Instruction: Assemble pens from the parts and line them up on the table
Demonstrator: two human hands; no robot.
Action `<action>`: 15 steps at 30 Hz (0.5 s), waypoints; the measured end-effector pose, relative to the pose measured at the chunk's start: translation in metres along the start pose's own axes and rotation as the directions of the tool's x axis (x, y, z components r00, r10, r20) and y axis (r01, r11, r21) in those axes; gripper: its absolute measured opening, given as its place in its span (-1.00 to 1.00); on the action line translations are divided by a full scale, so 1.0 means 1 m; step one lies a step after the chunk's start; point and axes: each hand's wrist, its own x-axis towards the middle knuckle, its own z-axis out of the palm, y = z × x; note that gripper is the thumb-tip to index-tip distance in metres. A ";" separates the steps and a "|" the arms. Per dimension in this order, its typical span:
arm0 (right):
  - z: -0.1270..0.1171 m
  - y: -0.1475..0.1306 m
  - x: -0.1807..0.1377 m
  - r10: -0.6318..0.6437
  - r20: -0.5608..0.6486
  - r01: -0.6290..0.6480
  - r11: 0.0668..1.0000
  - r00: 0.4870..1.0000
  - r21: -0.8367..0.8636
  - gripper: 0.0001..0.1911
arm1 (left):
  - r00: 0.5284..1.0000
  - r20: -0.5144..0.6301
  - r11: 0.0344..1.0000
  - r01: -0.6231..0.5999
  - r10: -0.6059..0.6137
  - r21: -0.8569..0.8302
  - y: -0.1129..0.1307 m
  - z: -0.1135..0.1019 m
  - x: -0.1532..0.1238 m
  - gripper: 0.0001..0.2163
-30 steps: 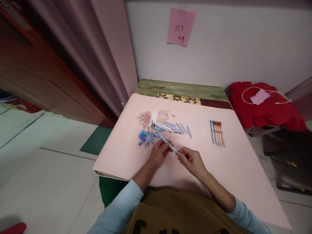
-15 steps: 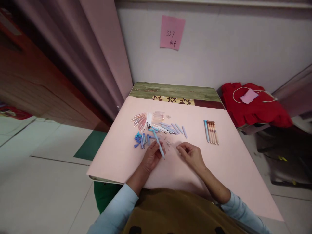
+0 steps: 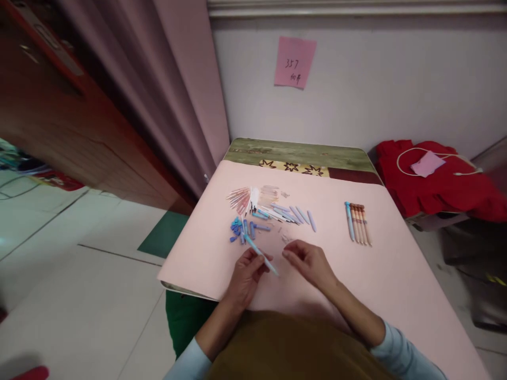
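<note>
And the right hand (image 3: 311,262) is off the light-blue pen (image 3: 254,247) now, leaving it gripped in the left hand's (image 3: 244,278) fingers, aslant above the pink-covered table (image 3: 380,301): one-handed work for the moment! Whether the curled right pinches anything, I can't tell.
</note>
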 end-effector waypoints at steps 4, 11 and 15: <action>0.027 -0.017 -0.013 -0.017 0.015 0.016 0.997 1.000 0.079 -0.63 | 0.999 -0.023 0.999 -0.046 0.046 0.010 -0.008 0.017 0.000 -0.78; 0.018 -0.008 -0.019 -0.010 -0.049 0.014 0.996 0.999 0.086 -0.63 | 0.987 0.034 0.925 -0.160 0.158 0.346 0.005 0.011 0.006 -0.77; 0.000 0.003 -0.022 0.057 -0.138 -0.046 0.996 0.989 0.080 -0.59 | 0.815 -0.059 0.619 -0.387 0.576 0.683 0.040 -0.026 0.019 -0.90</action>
